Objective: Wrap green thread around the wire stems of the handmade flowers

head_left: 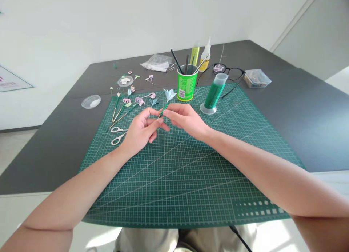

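A pale blue craft flower point(169, 95) on a green-wrapped stem point(164, 108) is held over the cutting mat point(191, 172), its bloom pointing up and away from me. My left hand point(141, 128) pinches the lower part of the stem between thumb and fingers. Close above that grip, the closed fingertips of my right hand point(185, 117) press on the stem. White-handled scissors point(118, 140) lie left of my left hand, their blades hidden behind it. To the right of my right hand stands a spool of green thread or wire point(215, 95), slightly tilted in view.
Several finished-looking flowers on sticks point(117, 110) lie at the mat's left. A green cup point(185, 85) with tools stands at its back edge, before a glue bottle point(205, 59). Glasses point(235, 74) and a clear box point(257, 78) lie back right; a small lid point(91, 102) is left.
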`<state>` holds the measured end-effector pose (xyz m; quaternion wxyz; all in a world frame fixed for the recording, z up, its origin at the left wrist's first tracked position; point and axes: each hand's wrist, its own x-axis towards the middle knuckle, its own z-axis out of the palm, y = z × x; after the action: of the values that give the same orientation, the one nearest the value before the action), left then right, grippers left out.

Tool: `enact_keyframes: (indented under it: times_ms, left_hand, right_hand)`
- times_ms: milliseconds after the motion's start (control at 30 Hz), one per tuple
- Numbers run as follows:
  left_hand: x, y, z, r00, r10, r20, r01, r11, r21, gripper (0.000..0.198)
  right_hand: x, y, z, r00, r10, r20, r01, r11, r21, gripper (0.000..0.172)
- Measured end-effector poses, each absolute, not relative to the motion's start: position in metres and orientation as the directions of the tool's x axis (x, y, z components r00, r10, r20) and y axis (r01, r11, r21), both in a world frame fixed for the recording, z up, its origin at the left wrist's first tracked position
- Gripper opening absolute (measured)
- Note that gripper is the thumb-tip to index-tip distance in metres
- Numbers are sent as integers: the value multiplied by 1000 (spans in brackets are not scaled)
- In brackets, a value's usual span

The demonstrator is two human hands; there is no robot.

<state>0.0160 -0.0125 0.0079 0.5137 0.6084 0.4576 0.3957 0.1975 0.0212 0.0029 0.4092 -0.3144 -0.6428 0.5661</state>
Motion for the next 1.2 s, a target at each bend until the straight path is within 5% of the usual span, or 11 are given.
enact_keyframes:
  times_ms: [667, 900, 1200]
  left_hand:
    - [14, -10, 11, 149, 988, 28, 54, -36, 998, 20]
    - [15, -7, 14, 164, 980, -115, -103, 133, 986, 20]
    - [11, -6, 15, 160, 985, -64, 89, 50, 995, 18]
  right_hand:
    - [201, 28, -2, -401, 885, 238, -40, 243, -969, 22]
    - [203, 25, 1, -413, 841, 349, 209, 461, -862, 15]
    - [212, 19, 24, -399, 832, 385, 105, 459, -882, 36]
